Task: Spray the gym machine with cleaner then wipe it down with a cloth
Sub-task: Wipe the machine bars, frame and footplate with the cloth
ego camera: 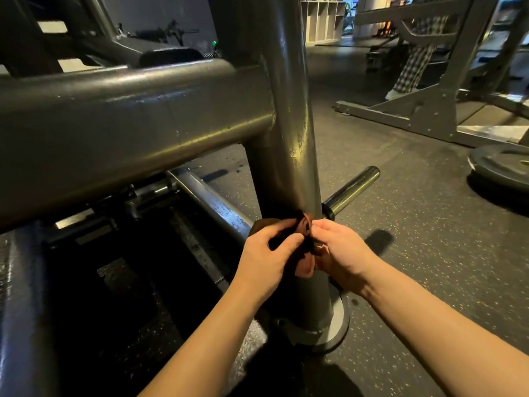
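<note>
Head view: both hands bunch a cloth against the gym machine's post, just below the centre of the frame.

The left hand [266, 253] has its thumb and fingers curled round a rust-brown cloth [305, 266], and the right hand [340, 253] pinches the same cloth from the other side. The cloth sits crumpled between them, in front of the lower part of the gym machine [289, 110], at its grey upright post. A thick horizontal tube [128, 124] joins the post from the left. A chrome peg [353, 187] sticks out to the right, behind the hands. A weight plate [501, 164] lies on the speckled floor [415, 253] at the right edge.
</note>
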Motion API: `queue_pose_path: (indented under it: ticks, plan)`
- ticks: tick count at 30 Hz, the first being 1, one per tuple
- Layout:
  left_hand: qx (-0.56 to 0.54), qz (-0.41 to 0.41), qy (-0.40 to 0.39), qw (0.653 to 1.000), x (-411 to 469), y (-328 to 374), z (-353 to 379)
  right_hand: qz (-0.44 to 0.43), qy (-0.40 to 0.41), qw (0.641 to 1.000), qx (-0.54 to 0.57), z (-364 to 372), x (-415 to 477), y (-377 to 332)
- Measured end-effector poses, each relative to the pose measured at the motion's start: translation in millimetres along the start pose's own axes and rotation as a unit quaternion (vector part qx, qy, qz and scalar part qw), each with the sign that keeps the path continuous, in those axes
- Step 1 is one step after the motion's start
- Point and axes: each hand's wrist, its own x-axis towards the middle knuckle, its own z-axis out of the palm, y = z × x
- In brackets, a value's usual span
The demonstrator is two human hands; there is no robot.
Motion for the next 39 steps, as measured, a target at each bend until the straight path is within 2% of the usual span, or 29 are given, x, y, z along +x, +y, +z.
queue_pose_path:
  ticks: [4,7,11,15,18,20,23,26,29,34,39]
  plan:
    - [0.057,-0.014,0.000,0.998,2.3,1.1,0.8,-0.013,-0.024,0.999,-0.026,3.7,1.5,-1.3]
    - [0.055,-0.027,0.019,0.998,5.2,1.4,-1.4,-0.034,-0.032,0.997,-0.058,7.4,4.5,-4.7]
    - [0.020,-0.053,0.062,0.997,9.8,-0.1,-5.4,-0.033,-0.048,0.997,-0.049,11.3,5.6,-14.2]
    - [-0.079,-0.096,0.121,0.985,19.7,3.5,-9.5,-0.053,-0.092,0.993,-0.057,5.9,3.9,-28.1]
    - [-0.194,-0.105,0.165,0.961,27.3,11.1,-12.9,-0.110,-0.016,0.990,-0.085,-3.3,13.7,-31.6]
    - [-0.229,-0.069,0.215,0.947,34.1,16.8,-20.7,-0.175,0.078,0.974,-0.121,-11.6,21.1,-28.9]
    - [-0.104,0.014,0.261,0.960,47.9,24.2,-27.0,-0.246,0.154,0.920,-0.264,-17.2,27.8,-20.8]
    - [-0.044,0.043,0.243,0.968,51.6,30.5,-9.5,-0.242,0.145,0.910,-0.304,-14.1,35.6,-9.1]
    - [0.052,0.106,0.268,0.956,59.0,20.5,4.7,-0.230,0.139,0.917,-0.293,-12.8,40.8,5.7]
    - [0.044,0.121,0.281,0.951,72.4,23.9,14.0,-0.218,0.130,0.922,-0.293,-18.0,42.6,21.2]
    - [0.047,0.259,0.348,0.900,86.0,2.0,16.9,-0.255,0.144,0.903,-0.313,-25.6,52.0,31.5]
